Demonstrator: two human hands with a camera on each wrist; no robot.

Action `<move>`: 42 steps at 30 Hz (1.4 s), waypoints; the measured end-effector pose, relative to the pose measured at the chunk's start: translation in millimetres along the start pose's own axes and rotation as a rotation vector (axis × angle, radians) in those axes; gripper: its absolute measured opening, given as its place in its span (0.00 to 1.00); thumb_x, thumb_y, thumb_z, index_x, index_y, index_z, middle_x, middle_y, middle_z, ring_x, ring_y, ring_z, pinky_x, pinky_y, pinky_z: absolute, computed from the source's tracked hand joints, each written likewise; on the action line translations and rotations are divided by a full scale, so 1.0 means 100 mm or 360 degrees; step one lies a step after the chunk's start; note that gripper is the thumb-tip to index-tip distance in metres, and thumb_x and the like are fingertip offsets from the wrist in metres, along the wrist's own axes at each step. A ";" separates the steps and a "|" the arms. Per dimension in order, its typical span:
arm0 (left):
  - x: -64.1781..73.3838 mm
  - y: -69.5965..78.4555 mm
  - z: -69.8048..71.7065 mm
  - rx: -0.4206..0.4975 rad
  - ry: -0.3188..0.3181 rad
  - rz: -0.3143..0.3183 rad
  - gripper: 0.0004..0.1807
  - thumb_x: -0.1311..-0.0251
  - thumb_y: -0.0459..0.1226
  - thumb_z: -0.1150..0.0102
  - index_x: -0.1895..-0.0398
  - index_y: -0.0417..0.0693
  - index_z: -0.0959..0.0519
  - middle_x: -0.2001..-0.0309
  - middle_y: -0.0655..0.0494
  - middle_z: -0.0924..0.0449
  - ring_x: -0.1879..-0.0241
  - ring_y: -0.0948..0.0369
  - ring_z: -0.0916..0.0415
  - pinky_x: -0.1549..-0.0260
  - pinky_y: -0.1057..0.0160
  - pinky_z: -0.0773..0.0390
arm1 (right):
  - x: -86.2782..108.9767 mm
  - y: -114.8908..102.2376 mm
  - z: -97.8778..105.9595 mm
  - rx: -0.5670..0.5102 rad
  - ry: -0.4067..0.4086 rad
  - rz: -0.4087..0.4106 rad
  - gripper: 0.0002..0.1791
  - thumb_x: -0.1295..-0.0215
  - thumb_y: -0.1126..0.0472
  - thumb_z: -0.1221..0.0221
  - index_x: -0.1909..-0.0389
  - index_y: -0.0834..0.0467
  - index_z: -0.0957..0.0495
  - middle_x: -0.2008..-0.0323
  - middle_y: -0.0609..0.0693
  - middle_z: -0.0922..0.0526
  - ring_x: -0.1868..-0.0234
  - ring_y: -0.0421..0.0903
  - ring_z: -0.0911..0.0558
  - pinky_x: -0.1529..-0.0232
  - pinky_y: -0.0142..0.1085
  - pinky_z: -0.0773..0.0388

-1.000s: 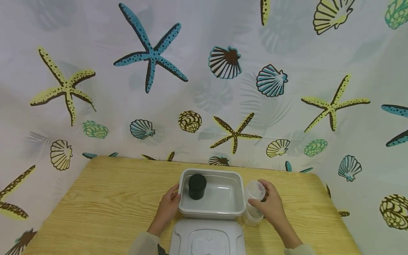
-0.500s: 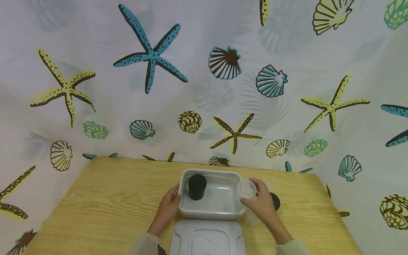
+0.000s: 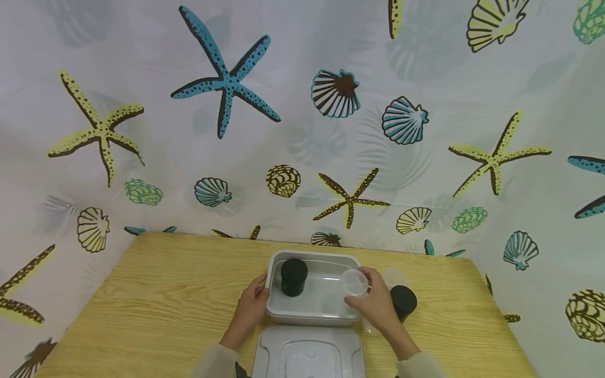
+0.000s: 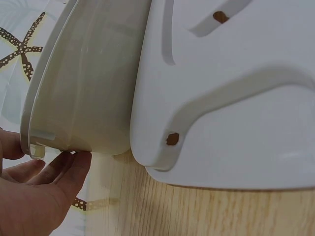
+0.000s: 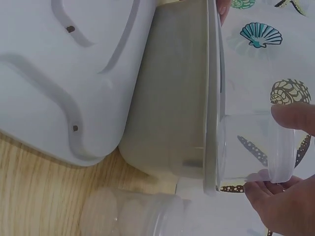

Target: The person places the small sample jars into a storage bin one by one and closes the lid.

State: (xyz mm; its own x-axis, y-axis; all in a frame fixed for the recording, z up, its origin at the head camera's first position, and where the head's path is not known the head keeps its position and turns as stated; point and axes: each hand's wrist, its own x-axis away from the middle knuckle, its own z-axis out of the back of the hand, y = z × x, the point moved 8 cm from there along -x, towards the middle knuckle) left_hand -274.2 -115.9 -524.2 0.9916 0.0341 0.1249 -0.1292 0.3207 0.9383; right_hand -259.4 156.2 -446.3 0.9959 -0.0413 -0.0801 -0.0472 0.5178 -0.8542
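Observation:
A light grey plastic bin (image 3: 314, 318) stands in the middle of the table, with a black jar (image 3: 294, 277) upright inside at its left. At the bin's left end my left hand (image 3: 250, 305) holds the rim; in the left wrist view its thumb is at the rim and its fingers touch the outer wall. My right hand (image 3: 377, 302) grips a clear plastic jar (image 3: 354, 282) by its lidded upper part, over the bin's right end. In the right wrist view this jar (image 5: 246, 147) is at rim height, thumb on one side and fingers on the other. Its contents cannot be made out.
A grey lid (image 3: 309, 353) lies directly in front of the bin. Right of the bin stand a second black jar (image 3: 403, 301) and a clear jar (image 3: 394, 275). Another clear jar (image 5: 133, 214) stands close to the bin's near right corner. A patterned curtain (image 3: 283, 131) hangs behind the table.
My right hand has moved left with the clear jar, from beside the bin to over its right end. The black jar on the right has come into view. My left hand stays put.

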 end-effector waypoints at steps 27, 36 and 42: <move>0.03 0.04 0.03 0.0019 0.0018 -0.0015 0.25 0.29 0.32 0.60 0.30 0.38 0.40 0.42 0.30 0.28 0.42 0.42 0.28 0.46 0.47 0.25 | -0.10 -0.03 -0.47 0.0017 -0.0097 0.0135 0.35 0.61 0.69 0.28 0.47 0.66 0.30 0.50 0.63 0.21 0.48 0.57 0.23 0.48 0.51 0.25; 0.03 0.04 0.03 0.0032 0.0026 -0.0045 0.25 0.30 0.31 0.60 0.31 0.36 0.40 0.44 0.29 0.27 0.44 0.41 0.26 0.47 0.48 0.24 | -0.09 -0.10 -0.63 0.0067 -0.0112 0.0169 0.36 0.62 0.69 0.28 0.47 0.67 0.30 0.50 0.63 0.22 0.47 0.58 0.23 0.49 0.51 0.24; 0.02 0.03 0.02 0.0053 0.0031 -0.0051 0.25 0.31 0.31 0.59 0.31 0.35 0.40 0.44 0.29 0.27 0.44 0.41 0.26 0.48 0.48 0.24 | -0.09 -0.14 -0.70 0.0134 -0.0159 0.0173 0.36 0.63 0.67 0.27 0.47 0.65 0.29 0.50 0.62 0.21 0.48 0.58 0.22 0.48 0.50 0.24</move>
State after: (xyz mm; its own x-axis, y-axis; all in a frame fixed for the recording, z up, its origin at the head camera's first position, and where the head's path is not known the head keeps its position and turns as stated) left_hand -272.5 -117.2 -520.7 0.9951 0.0431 0.0887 -0.0974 0.2901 0.9520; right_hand -272.8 89.3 -469.3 0.9882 0.1018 -0.1149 -0.1529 0.5847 -0.7967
